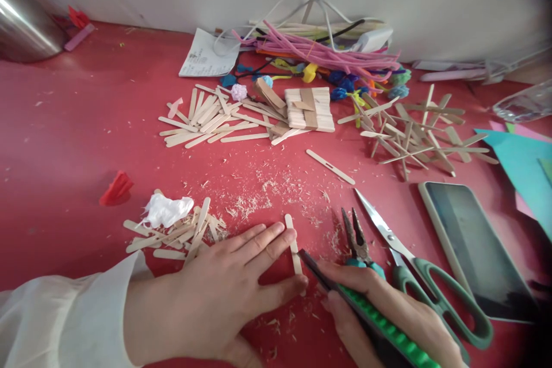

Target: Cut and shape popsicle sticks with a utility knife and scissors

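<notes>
My left hand (233,282) lies flat with its fingers spread. Its fingertips press on a wooden craft stick (294,250) on the red table, near the stick's two ends. A black and green utility knife (366,313) is gripped in my right hand (383,305), its tip at the stick's right edge, about halfway along. Whether the blade is cutting in cannot be made out. Beyond, another craft stick (330,167) with a slot in its middle lies alone. Wood shavings (254,198) are scattered around. Pliers (357,238) and green-handled scissors (414,259) lie beside my right hand.
Stick offcuts (172,236) and crumpled white material (166,210) lie left. Farther back are loose craft sticks (211,118), a bundle (309,109), crossed sticks (414,132) and pink pipe cleaners (319,49). A phone (478,247) lies right; a metal cylinder (26,17) stands far left.
</notes>
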`<action>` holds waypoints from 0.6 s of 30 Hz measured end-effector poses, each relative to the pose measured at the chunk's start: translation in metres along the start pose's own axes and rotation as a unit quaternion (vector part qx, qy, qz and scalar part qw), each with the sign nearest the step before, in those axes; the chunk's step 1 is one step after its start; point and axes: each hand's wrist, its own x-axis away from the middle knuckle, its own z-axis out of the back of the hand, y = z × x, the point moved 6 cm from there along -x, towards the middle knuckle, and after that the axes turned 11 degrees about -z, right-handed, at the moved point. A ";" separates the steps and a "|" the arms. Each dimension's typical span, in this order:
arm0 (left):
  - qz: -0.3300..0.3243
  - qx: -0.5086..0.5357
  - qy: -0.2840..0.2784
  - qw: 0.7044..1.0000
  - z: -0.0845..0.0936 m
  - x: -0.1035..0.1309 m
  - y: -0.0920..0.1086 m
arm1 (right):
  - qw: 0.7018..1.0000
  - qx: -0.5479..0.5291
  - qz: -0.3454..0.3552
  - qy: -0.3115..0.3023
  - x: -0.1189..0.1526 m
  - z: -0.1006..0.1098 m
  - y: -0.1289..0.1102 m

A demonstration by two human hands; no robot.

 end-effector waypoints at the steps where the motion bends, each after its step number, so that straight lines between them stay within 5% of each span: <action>1: -0.003 -0.001 0.002 1.000 0.001 0.000 0.000 | 1.000 0.007 0.018 -0.006 0.000 -0.001 -0.002; 5: -0.020 -0.008 0.006 1.000 0.004 -0.002 0.003 | 0.999 0.015 0.018 -0.035 -0.001 -0.005 -0.002; 10: -0.017 0.000 -0.008 1.000 0.004 -0.002 0.004 | 0.999 -0.011 -0.052 0.004 0.004 -0.006 0.005; 18: -0.011 0.019 0.002 1.000 0.004 -0.002 0.002 | 0.991 -0.077 -0.097 -0.047 0.016 0.005 0.010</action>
